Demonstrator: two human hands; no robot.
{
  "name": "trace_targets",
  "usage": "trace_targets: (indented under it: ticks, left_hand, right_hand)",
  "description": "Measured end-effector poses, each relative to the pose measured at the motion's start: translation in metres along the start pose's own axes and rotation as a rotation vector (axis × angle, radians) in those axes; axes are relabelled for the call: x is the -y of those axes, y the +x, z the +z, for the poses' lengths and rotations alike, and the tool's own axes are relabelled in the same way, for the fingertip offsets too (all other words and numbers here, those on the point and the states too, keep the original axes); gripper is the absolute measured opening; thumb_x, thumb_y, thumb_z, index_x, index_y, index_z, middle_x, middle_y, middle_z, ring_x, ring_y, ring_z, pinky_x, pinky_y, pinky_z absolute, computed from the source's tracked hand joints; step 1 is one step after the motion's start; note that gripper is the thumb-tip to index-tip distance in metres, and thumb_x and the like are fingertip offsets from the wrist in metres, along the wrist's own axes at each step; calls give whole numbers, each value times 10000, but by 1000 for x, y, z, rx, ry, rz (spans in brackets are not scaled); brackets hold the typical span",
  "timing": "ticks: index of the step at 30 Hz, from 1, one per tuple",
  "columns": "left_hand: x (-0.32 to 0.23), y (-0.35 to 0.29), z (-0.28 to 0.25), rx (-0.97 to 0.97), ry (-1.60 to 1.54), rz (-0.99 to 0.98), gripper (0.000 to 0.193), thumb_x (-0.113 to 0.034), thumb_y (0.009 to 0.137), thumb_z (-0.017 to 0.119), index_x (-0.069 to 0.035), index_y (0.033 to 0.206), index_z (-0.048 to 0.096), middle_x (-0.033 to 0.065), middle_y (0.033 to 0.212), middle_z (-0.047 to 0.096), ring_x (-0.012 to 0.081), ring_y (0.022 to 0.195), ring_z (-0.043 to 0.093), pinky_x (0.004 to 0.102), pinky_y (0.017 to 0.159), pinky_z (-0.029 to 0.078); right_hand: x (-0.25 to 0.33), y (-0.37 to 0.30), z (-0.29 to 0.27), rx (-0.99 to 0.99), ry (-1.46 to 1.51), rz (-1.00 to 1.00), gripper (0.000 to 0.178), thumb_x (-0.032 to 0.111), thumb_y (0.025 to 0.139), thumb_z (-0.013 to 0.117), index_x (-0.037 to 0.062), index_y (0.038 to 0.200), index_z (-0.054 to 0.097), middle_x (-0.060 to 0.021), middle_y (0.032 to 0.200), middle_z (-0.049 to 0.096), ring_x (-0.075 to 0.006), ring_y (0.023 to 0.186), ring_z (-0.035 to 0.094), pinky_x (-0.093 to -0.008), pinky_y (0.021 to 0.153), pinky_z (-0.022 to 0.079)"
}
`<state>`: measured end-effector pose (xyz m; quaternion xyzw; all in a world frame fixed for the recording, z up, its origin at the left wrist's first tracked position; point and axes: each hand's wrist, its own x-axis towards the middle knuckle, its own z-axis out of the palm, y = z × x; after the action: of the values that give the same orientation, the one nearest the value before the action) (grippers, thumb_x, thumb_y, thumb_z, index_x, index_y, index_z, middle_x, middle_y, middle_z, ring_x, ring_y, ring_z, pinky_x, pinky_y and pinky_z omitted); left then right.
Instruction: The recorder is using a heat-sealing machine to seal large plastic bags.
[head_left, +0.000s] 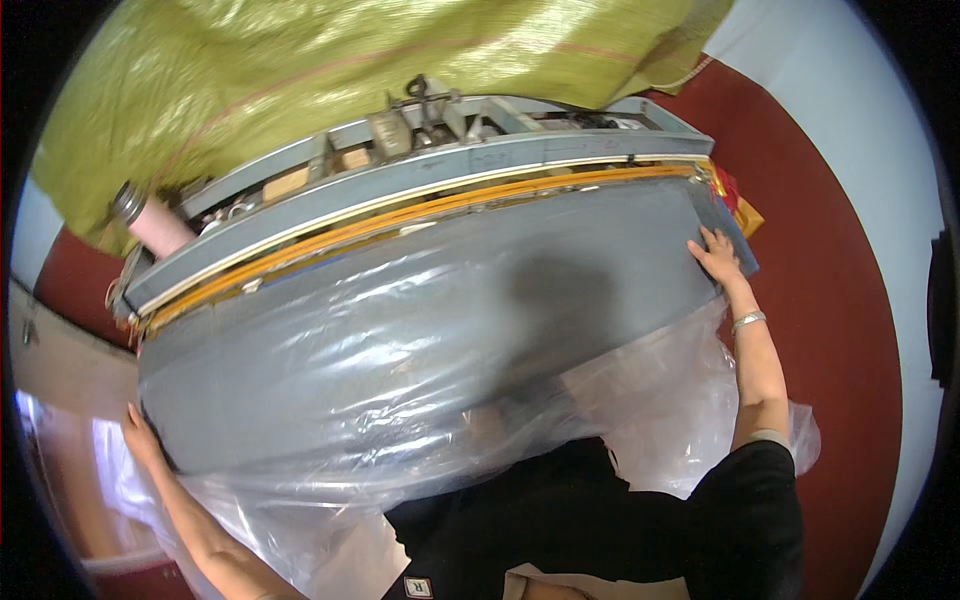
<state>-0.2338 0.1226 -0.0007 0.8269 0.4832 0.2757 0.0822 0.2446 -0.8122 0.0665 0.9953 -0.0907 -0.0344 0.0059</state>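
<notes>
A long grey tabletop (400, 330) stretches across in front of me, with a clear plastic sheet (380, 440) over much of it. The sheet is wrinkled and shiny, and it hangs loosely over the near edge towards my lap. My right hand (718, 258) lies at the tabletop's right end, fingers spread and nothing visible in them. At the left end, my left hand (143, 438) is against the tabletop's edge; its fingers look stretched out, though part of them is hidden. A silvery bracelet (748, 320) is on my right wrist.
Behind the tabletop runs a grey tray (430, 165) with compartments of small items and a dark metal fixture (425, 110). Orange strips (440, 220) lie along its front. A pink bottle (155, 225) stands at the left; yellow-green woven sheeting (330, 60) hangs behind. Red floor (820, 300) lies right.
</notes>
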Motion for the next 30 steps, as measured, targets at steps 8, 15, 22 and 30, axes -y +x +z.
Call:
trace_targets:
  ticks: [8, 15, 22, 30]
  left_hand:
    - [12, -173, -75, -255, -183, 80, 393, -189, 861, 485, 4, 1200, 437, 145, 1224, 461, 242, 1159, 401, 334, 981, 282]
    - [142, -441, -131, -537, 34, -508, 493, -283, 855, 482, 71, 1190, 404, 236, 1256, 386, 341, 1190, 339, 391, 993, 263]
    - [205, -644, -190, -266, 580, -1238, 425, -297, 847, 472, 11, 1140, 486, 178, 1273, 397, 310, 1178, 357, 403, 960, 323]
    - [189, -648, -243, -253, 638, -1124, 176, -199, 809, 494, -73, 869, 602, 80, 937, 596, 274, 848, 543, 398, 709, 431]
  right_hand:
    - [26, 18, 27, -240, 237, -542, 520, 388, 869, 422, 33, 1249, 408, -156, 1303, 378, -287, 1228, 318, -343, 1022, 224]
    - [17, 111, 24, -512, 267, -749, 549, 358, 894, 422, -53, 1252, 354, -216, 1293, 362, -295, 1184, 367, -337, 992, 277]
    - [63, 91, 18, -455, 444, -736, 652, 487, 854, 426, 38, 1312, 307, -156, 1346, 311, -282, 1206, 343, -323, 994, 270]
    - [99, 66, 10, -422, 462, -937, 573, 394, 861, 481, 13, 1273, 367, -146, 1308, 376, -258, 1197, 364, -316, 990, 277]
